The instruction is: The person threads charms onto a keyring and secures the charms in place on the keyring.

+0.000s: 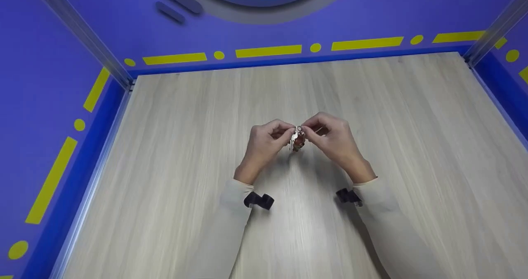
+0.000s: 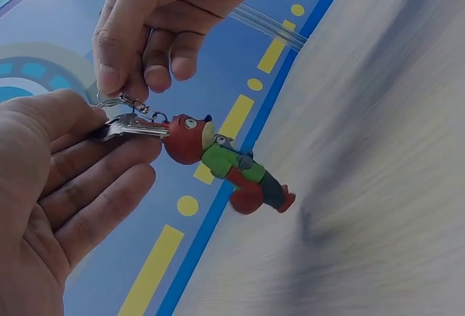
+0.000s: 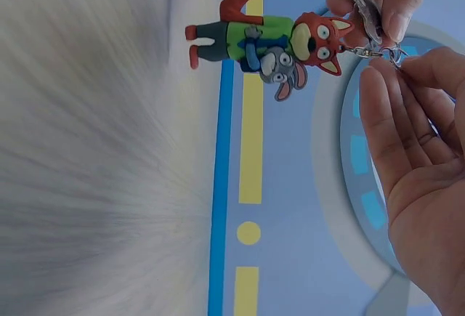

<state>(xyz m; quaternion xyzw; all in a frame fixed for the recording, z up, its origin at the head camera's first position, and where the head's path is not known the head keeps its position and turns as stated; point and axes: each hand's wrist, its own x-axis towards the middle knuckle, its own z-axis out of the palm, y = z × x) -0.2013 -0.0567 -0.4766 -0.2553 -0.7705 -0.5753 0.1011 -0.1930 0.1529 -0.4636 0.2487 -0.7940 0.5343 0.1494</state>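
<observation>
A fox figure keychain, red with a green shirt and a small grey rabbit at its front, hangs by a short chain below both hands. My left hand pinches a silver key between thumb and fingers, its other fingers loosely extended in the left wrist view. Opposite it, my right hand pinches the metal key ring with thumb and forefinger. The fingertips of both hands are close together at the ring. In the right wrist view, part of the key lies hidden behind the left fingers.
Beneath the hands spreads a light wood-grain table. A blue-purple wall with yellow dashes and dots stands along its back, and similar panels flank the left and right sides. Black wrist cameras sit on both sleeves.
</observation>
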